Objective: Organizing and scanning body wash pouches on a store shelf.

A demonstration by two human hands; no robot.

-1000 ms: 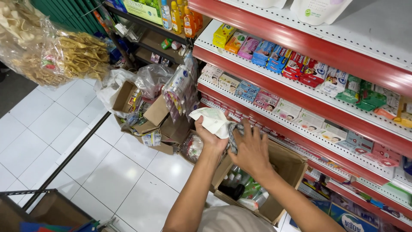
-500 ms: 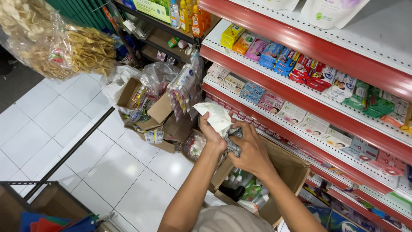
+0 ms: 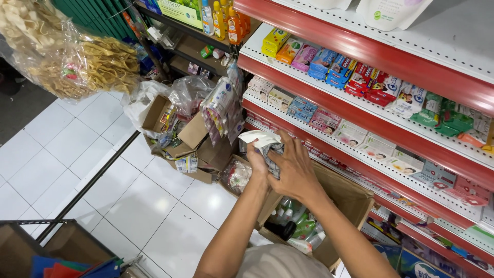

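A: Where does the work stand?

B: Both hands meet in front of the lower red shelf (image 3: 329, 170). The left hand (image 3: 259, 160) is closed on a white packet (image 3: 259, 138), holding it up just beside the shelf edge. The right hand (image 3: 294, 172) lies over a checked cloth (image 3: 272, 157), fingers curled on it, touching the left hand.

A: Is anything placed yet?

B: I judge not: the packet is in the hand, off any shelf. The open box (image 3: 345, 198) under the arms has bottles in it, so unpacking looks unfinished. The shelves above are mostly full of small cartons (image 3: 355, 135).

A: And against half a second ago?

B: Little differs. The packet sits a touch lower and nearer the shelf front, and the right hand has slid further over the cloth. The bagged snacks (image 3: 77, 62) at upper left and the floor boxes (image 3: 180, 139) are as before.
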